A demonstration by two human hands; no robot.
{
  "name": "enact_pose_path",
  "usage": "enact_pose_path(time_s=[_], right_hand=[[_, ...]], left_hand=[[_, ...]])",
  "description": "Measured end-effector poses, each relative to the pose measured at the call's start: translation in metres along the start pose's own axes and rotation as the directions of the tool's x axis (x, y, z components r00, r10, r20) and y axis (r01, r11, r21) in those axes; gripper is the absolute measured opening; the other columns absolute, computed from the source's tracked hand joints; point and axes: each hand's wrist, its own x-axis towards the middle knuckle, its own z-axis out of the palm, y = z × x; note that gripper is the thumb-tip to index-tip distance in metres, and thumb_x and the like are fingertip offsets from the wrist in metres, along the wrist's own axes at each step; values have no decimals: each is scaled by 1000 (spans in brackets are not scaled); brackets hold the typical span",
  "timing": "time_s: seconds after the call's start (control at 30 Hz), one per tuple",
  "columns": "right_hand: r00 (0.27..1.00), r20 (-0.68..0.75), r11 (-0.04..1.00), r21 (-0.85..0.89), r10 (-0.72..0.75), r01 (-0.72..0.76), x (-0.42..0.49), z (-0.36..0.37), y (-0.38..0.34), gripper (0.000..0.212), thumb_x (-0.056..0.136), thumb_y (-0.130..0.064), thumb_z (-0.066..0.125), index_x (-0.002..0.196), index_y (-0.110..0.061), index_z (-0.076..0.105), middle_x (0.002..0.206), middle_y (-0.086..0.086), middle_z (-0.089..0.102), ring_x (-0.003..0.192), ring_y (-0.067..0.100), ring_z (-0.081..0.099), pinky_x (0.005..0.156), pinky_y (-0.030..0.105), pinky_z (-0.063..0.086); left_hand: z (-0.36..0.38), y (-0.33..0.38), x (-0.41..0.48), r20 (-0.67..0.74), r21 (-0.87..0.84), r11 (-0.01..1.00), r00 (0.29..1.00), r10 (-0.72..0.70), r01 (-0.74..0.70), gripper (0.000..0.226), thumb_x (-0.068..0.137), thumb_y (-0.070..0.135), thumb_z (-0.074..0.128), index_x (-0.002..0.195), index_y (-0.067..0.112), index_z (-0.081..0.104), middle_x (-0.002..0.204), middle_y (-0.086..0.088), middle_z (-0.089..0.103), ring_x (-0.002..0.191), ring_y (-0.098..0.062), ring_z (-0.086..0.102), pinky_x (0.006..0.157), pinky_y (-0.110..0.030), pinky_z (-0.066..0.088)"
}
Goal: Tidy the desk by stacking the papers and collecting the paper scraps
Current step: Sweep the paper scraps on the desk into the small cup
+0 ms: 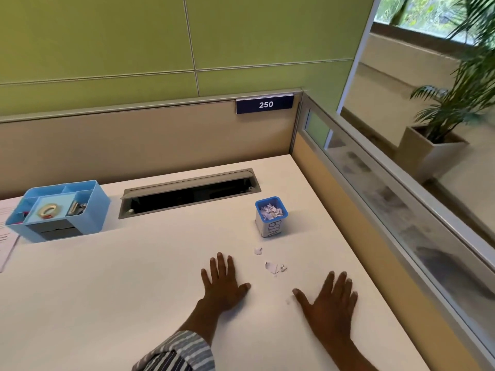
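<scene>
— Where are the hands?
— From the head camera, the left hand [223,283] and right hand [328,301] lie flat on the desk [134,263], fingers spread, holding nothing.
— And the scraps?
— A few paper scraps [272,266] lie loose just beyond the hands, near a blue-rimmed cup [272,219] filled with more. Papers [5,236] show at the far left edge, by a blue organizer [57,207].

White worktop [134,277] carries the bin cup [271,219]; paper scraps [272,266] just in front of it, blue organiser [57,210] well to its left.
</scene>
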Motion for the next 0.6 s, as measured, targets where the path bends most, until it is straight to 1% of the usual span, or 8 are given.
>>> enact_pose_path(time_s=[0.07,0.13,0.3,0.37,0.43,0.5,0.53,0.6], right_hand=[[995,79,998,32,57,-60,-9,4,-6,124,77,-86,1,131,16,47,137,43,40,128,56,40,105,64,32],[991,129,998,48,41,-47,-13,11,-18,122,80,-82,-1,126,19,50,132,47,42,124,59,43,101,65,37],[976,175,992,7,-128,129,-15,18,-60,110,90,-69,-3,120,17,58,126,41,53,116,53,55,94,60,47],[964,142,974,-5,-225,228,-13,18,-75,103,92,-64,-3,125,15,55,131,36,52,121,49,54,98,56,45],[932,140,941,12,-335,337,-7,18,-81,89,95,-57,3,139,11,41,146,29,40,136,41,41,112,47,34],[921,123,930,54,-368,365,4,12,-86,73,101,-47,16,132,8,51,139,27,50,127,37,53,105,40,44],[918,54,919,47,-394,391,11,14,-86,64,101,-44,28,129,6,56,136,26,54,123,36,57,101,40,47],[880,65,882,62,-470,467,24,13,-90,62,96,-42,47,143,-2,41,150,21,38,138,33,41,114,37,32]], left_hand=[[0,0,1,10,-10,1000,1000,2,-2,95,92,68,33,153,13,-16,158,-15,-29,147,-36,-22,115,-60,-7],[1,0,1,13,-15,1000,1000,2,-2,96,92,68,33,153,13,-16,158,-15,-29,147,-37,-22,115,-60,-7],[2,0,5,28,-22,1000,1000,-2,3,96,92,67,34,153,13,-17,157,-15,-30,146,-37,-24,114,-61,-9],[1,-1,5,46,-28,1000,999,5,-4,95,93,66,34,152,14,-19,156,-15,-32,145,-37,-26,114,-61,-12],[1,-3,5,58,-27,1000,998,13,-11,94,94,65,33,152,13,-21,155,-16,-34,144,-37,-28,113,-60,-13],[0,-3,5,58,-22,1000,998,14,-13,94,94,65,33,152,13,-21,155,-16,-34,144,-37,-28,113,-60,-13],[0,-2,4,58,-20,1000,998,15,-14,94,94,65,33,152,13,-21,155,-16,-34,144,-37,-28,113,-60,-13],[-1,-2,3,62,-18,1000,998,17,-16,93,94,65,31,151,13,-21,155,-16,-34,144,-37,-28,113,-60,-14]])
